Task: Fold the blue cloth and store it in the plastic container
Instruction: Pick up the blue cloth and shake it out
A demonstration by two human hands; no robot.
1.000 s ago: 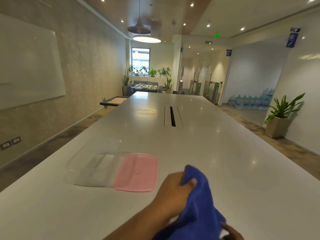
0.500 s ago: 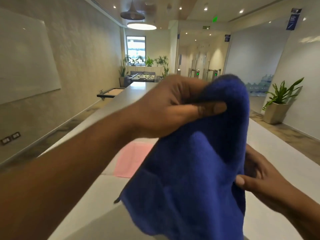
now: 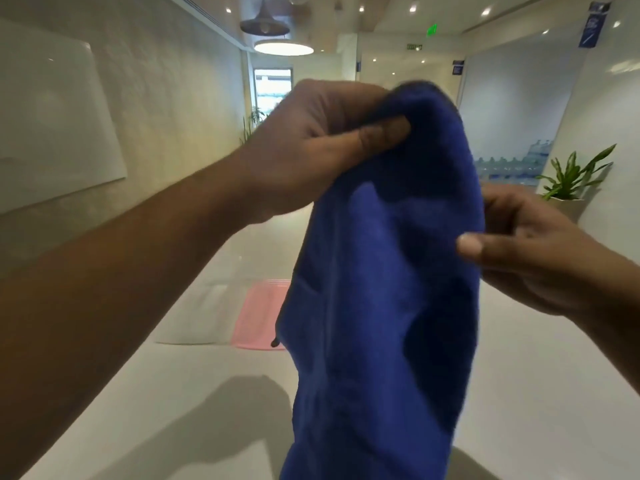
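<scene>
Left hand (image 3: 311,150) and right hand (image 3: 540,251) pinch a bunched, soft blue cloth (image 3: 381,289) aloft; a loose pinch could drop it onto the white worktop (image 3: 173,393).

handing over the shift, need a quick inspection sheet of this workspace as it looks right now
surface: long white table, glossy, arm shadows on it
job's things: blue cloth held up, unfolded; clear plastic container open on the table, pink lid beside it
clutter: nothing seen
grips: left hand pinches the cloth's top; right hand pinches its right edge
cables: nothing seen
surroundings: whiteboard, potted plant, water bottles
</scene>
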